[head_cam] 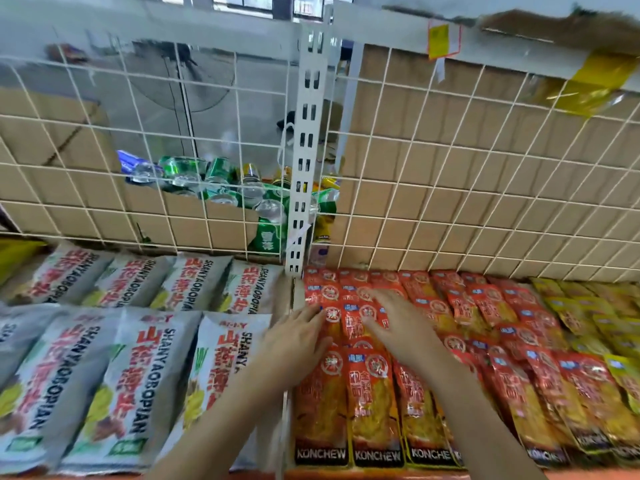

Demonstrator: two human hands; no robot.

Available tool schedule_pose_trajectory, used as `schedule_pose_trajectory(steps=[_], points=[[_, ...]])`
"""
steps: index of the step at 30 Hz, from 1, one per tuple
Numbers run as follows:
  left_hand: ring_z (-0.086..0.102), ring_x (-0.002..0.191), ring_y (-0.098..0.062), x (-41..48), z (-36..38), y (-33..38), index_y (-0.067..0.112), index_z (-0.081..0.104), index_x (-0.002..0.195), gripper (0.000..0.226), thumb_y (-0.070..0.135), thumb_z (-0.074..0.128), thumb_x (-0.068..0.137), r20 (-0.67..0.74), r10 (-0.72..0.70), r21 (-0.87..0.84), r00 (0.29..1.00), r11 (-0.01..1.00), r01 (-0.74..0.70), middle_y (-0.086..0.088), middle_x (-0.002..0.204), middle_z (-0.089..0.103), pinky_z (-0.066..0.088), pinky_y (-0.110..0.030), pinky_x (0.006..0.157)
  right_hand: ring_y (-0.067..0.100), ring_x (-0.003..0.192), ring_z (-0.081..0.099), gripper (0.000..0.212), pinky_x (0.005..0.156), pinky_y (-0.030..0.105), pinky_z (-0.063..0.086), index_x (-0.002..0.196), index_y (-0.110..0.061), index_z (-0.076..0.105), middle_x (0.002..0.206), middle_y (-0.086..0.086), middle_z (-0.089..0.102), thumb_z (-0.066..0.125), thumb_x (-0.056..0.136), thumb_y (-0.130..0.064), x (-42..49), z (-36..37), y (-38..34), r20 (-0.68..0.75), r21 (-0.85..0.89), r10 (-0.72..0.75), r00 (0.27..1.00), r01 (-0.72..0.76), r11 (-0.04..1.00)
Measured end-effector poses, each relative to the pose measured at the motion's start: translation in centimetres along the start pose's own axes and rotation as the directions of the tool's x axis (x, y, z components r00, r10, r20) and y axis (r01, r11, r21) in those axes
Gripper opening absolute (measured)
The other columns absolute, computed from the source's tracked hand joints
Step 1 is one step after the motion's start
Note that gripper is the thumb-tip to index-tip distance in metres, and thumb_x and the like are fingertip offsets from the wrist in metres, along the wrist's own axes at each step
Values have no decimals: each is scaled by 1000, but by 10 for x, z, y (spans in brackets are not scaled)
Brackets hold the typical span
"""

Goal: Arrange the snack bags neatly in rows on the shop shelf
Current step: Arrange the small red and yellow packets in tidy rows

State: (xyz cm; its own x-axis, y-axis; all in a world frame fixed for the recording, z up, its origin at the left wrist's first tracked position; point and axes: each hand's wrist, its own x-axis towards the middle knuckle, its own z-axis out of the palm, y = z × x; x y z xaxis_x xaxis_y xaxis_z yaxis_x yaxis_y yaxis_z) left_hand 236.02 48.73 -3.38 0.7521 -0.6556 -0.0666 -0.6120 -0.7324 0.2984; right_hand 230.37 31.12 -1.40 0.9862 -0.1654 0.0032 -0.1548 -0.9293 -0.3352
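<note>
Head view: my left hand [294, 341] and right hand [398, 323] both lie flat, fingers straight, on the red Konchew bags [367, 403], whose long axes run away from me. The left sits nearer the grey Shanyaobopian bags [138, 375]. My palms hide the bag edges beneath, and the right-hand rows are blurred.

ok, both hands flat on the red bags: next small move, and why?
Probably nudge the red bags under the palms left, flush against the divider. The left hand and right hand lie flat on them with straight fingers, and that row looks skewed and overlapping, unlike the straight front row.
</note>
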Motion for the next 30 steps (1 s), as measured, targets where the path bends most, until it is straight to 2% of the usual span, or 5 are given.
schedule_pose_trajectory(steps=[7, 13, 17, 23, 30], points=[[-3, 145, -16, 5, 14, -3, 20, 0, 149, 65, 49, 26, 97, 89, -27, -8, 996, 1000, 28, 0, 158, -5, 4, -34, 117, 19, 132, 37, 46, 108, 33, 27, 138, -21, 41, 142, 3, 42, 48, 95, -33, 58, 11, -8, 77, -20, -53, 996, 55, 998], [-16, 142, -13, 10, 22, -1, 23, -3, 149, 63, 44, 28, 98, 69, -66, -124, 995, 990, 74, 2, 157, -14, -3, -34, 116, 21, 116, 49, 38, 97, 33, 37, 118, -19, 61, 122, 5, 58, 55, 89, -42, 90, 18, -3, 93, -8, -70, 993, 71, 997], [-16, 142, -12, 11, 25, 1, 25, -3, 149, 63, 43, 30, 98, 43, -91, -164, 995, 982, 96, 5, 156, -15, -6, -30, 114, 16, 102, 55, 24, 84, 27, 38, 99, -19, 67, 109, 0, 63, 61, 85, -38, 100, 22, 1, 86, 123, -71, 994, 60, 991], [-10, 143, -13, 12, 27, 3, 27, -1, 149, 63, 42, 32, 98, 42, -125, -205, 991, 970, 131, 8, 156, -12, 3, -35, 116, 16, 98, 57, 27, 77, 23, 36, 102, -13, 67, 109, 3, 65, 58, 89, -33, 111, 27, 3, 104, 204, -49, 993, 27, 979], [-8, 142, -9, 14, 26, 5, 27, 0, 149, 62, 40, 33, 98, -5, -130, -220, 991, 967, 126, 10, 156, -12, 1, -30, 115, 17, 98, 58, 28, 75, 24, 36, 103, -13, 67, 108, 3, 65, 55, 90, -35, 116, 34, 5, 84, 188, -26, 996, 9, 982]])
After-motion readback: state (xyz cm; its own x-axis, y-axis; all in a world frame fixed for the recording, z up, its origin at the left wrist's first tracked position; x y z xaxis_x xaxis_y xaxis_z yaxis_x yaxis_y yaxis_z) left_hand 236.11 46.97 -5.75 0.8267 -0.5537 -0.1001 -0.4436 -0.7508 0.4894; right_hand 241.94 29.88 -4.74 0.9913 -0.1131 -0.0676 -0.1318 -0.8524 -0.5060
